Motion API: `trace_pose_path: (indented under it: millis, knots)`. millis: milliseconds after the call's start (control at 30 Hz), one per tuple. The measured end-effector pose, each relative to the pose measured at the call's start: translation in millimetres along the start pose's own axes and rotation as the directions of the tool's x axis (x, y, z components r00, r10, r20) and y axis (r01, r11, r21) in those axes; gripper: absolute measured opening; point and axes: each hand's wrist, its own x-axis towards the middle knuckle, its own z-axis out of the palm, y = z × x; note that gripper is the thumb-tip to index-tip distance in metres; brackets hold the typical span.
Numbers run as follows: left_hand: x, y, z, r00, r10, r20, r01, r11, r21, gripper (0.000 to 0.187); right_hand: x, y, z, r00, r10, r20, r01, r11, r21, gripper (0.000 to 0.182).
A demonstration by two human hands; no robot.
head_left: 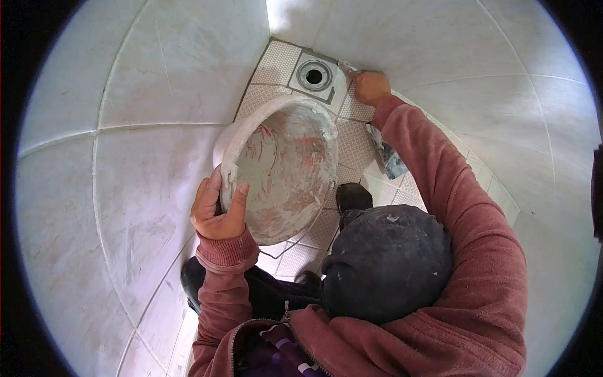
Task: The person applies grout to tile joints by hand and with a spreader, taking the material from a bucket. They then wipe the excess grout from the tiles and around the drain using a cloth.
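My left hand (220, 204) grips the near-left rim of a round bucket (286, 173), thumb inside and fingers outside. The bucket is tilted with its mouth toward me, its inside coated with pale grey paste and reddish streaks showing through. At the far end of my outstretched arm, my right hand (372, 88) is closed around a small putty knife (347, 68), its handle mostly hidden in the fist. The blade, smeared with paste, is at the floor beside the square drain (314, 76), close to the right wall.
A paste-smeared trowel (387, 154) lies on the textured floor tiles (355, 144), partly behind my right forearm. Large grey wall tiles (163, 188) close in on both sides. My bent knee (386, 261) and black shoe (353, 196) are just right of the bucket.
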Motion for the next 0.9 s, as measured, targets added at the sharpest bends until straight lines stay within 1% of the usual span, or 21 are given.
trace_pose_path:
  millis: [133, 200, 233, 300, 433, 500, 533, 600, 633, 700, 733, 800, 833, 900]
  knots:
    - [-0.5, -1.0, -0.4, 1.0, -0.001, 0.002, 0.001, 1.0, 0.006, 0.039, -4.8, 3.2, -1.2, 0.998, -0.048, -0.047, 0.049, 0.998, 0.029, 0.059]
    - [0.7, -0.4, 0.2, 0.999, 0.045, -0.01, -0.045, 0.998, 0.038, 0.039, -6.2, 11.1, 7.9, 0.959, -0.153, -0.239, 0.173, 0.982, 0.068, 0.057]
    - [-0.1, -0.8, 0.5, 0.999, 0.044, -0.011, -0.044, 0.998, 0.035, 0.039, -6.3, 9.7, 4.0, 0.959, -0.153, -0.238, 0.173, 0.983, 0.066, 0.057]
    - [-1.2, -2.0, 0.5, 1.0, -0.014, -0.007, 0.014, 1.0, -0.015, 0.04, -4.0, 5.1, -3.1, 0.987, -0.069, -0.147, 0.081, 0.994, 0.071, 0.057]
    - [-0.7, 2.1, -0.5, 1.0, -0.008, 0.021, 0.008, 1.0, 0.025, 0.04, 2.3, 1.9, -2.8, 0.993, -0.064, -0.097, 0.077, 0.988, 0.137, 0.061]
    - [0.4, 2.6, -0.2, 1.0, 0.024, 0.012, -0.024, 0.999, 0.045, 0.04, 1.9, 5.4, 0.4, 0.983, -0.126, -0.131, 0.149, 0.972, 0.183, 0.062]
    - [0.7, 2.7, -0.3, 1.0, 0.023, 0.01, -0.024, 0.999, 0.046, 0.04, 1.6, 7.4, 2.6, 0.983, -0.129, -0.131, 0.152, 0.971, 0.183, 0.062]
    - [0.5, 2.6, -0.4, 0.999, -0.041, 0.007, 0.041, 0.999, 0.002, 0.04, -0.5, 11.3, 8.5, 0.979, -0.2, -0.051, 0.206, 0.954, 0.217, 0.063]
    - [0.4, 2.1, -0.6, 0.999, -0.043, 0.006, 0.043, 0.999, 0.001, 0.04, -4.6, 10.4, 10.9, 0.978, -0.201, -0.049, 0.207, 0.954, 0.216, 0.063]
    - [1.4, 1.2, -1.2, 1.0, 0.009, 0.007, -0.01, 1.0, 0.027, 0.04, -14.5, 7.8, 17.2, 0.951, -0.309, -0.012, 0.3, 0.914, 0.273, 0.062]
    - [1.8, 1.1, -1.1, 1.0, 0.01, 0.007, -0.01, 1.0, 0.028, 0.04, -16.4, 6.3, 16.5, 0.951, -0.309, -0.013, 0.301, 0.914, 0.273, 0.062]
    - [1.3, 1.4, -0.3, 1.0, 0.022, -0.008, -0.021, 1.0, 0.016, 0.041, -19.7, 3.9, 14.9, 0.961, -0.265, -0.074, 0.272, 0.876, 0.399, 0.061]
    - [0.9, 0.8, -0.4, 1.0, 0.021, -0.006, -0.021, 1.0, 0.015, 0.041, -17.4, 4.4, 17.5, 0.962, -0.264, -0.073, 0.27, 0.876, 0.399, 0.061]
    - [0.6, -0.9, -0.7, 1.0, 0.007, -0.003, -0.007, 1.0, 0.023, 0.04, -8.7, 5.1, 21.7, 0.98, -0.075, -0.183, 0.143, 0.907, 0.396, 0.06]
